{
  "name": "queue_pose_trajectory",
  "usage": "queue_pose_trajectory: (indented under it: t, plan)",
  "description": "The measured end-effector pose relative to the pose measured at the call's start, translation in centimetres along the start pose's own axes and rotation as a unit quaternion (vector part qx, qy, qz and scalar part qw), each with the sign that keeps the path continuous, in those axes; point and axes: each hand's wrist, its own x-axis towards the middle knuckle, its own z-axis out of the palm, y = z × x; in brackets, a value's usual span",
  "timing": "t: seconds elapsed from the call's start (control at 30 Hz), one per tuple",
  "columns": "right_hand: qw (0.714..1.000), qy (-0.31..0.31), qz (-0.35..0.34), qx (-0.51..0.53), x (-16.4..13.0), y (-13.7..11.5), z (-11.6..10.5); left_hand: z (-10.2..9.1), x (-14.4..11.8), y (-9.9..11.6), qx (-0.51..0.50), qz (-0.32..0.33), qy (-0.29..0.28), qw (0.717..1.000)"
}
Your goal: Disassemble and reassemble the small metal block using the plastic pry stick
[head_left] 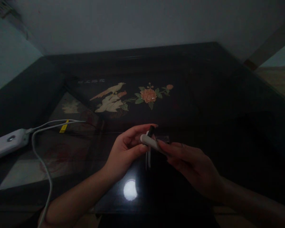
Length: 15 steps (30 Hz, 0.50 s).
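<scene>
A small pale stick (152, 142) with a rounded end is between the two hands, above the near part of the table. A short dark piece (151, 130) crosses it near that end; the dimness hides whether they are joined. The left hand (123, 145) is nearly closed, thumb and fingers pinching around the dark piece. The right hand (196, 164) is nearly closed too, its fingertips gripping the other end of the pale stick. A clear piece (165, 138) shows just beside the right fingertips.

Beneath the hands is a glossy black table (204, 91), with a round glare (130, 190) near its front. Beyond the hands, its top bears a pale bird (114, 88) and a pink flower (148, 95). To the left lies a white block (8, 144) with a grey cable (46, 167) and a yellow tag (64, 126) near it. A grey wall (142, 25) stands behind.
</scene>
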Motion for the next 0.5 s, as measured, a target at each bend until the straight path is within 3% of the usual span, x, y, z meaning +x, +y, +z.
queue_pose_trajectory:
  t: [0.2,0.33,0.5]
  plan:
    - [0.998,0.025,0.049,0.005,-0.12,0.02,0.16,0.03,-0.11,-0.14,0.004,0.000,0.000,1.000]
    - [0.999,-0.016,0.034,0.038,-0.20,-0.15,0.21,-0.02,-0.08,-0.39,-0.003,0.013,0.002,1.000]
    - [0.996,0.004,0.046,0.071,0.03,-0.33,0.28,0.11,-0.02,-0.69,-0.006,0.007,0.027,1.000]
